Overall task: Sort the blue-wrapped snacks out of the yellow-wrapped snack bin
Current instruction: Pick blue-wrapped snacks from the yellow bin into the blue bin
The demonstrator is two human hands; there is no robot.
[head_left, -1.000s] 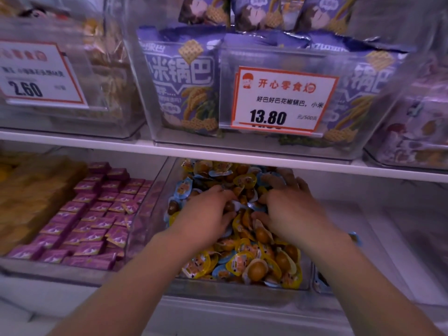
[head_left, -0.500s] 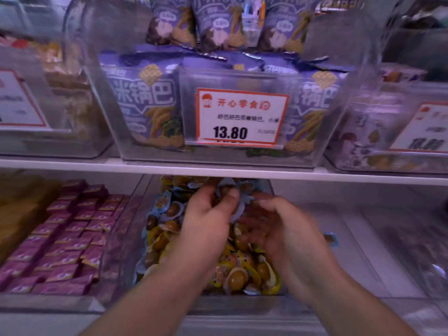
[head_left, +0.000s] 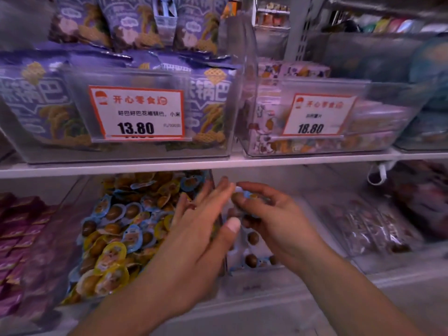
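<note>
A clear bin point(head_left: 80, 187) on the lower shelf holds a heap of yellow-wrapped snacks point(head_left: 110, 258) with blue-wrapped snacks point(head_left: 132, 235) mixed in. My left hand point(head_left: 201, 229) hovers over the bin's right side, fingers straight and spread, holding nothing. My right hand point(head_left: 274, 217) is over the neighbouring clear bin point(head_left: 286, 284) to the right, its curled fingers holding several blue-wrapped snacks point(head_left: 244, 197). A few blue-wrapped snacks point(head_left: 252, 260) lie on that bin's floor.
A bin of purple-wrapped pieces point(head_left: 21, 241) sits to the left. Dark packets point(head_left: 371, 229) lie to the right. The white shelf edge point(head_left: 291, 160) runs just above my hands, carrying bins of purple bags point(head_left: 46, 110) with price tags point(head_left: 137, 112).
Both hands have moved right. My right hand has carried blue-wrapped snacks out of the mixed bin to the bin on the right, and my left hand has opened. The view shifted right.
</note>
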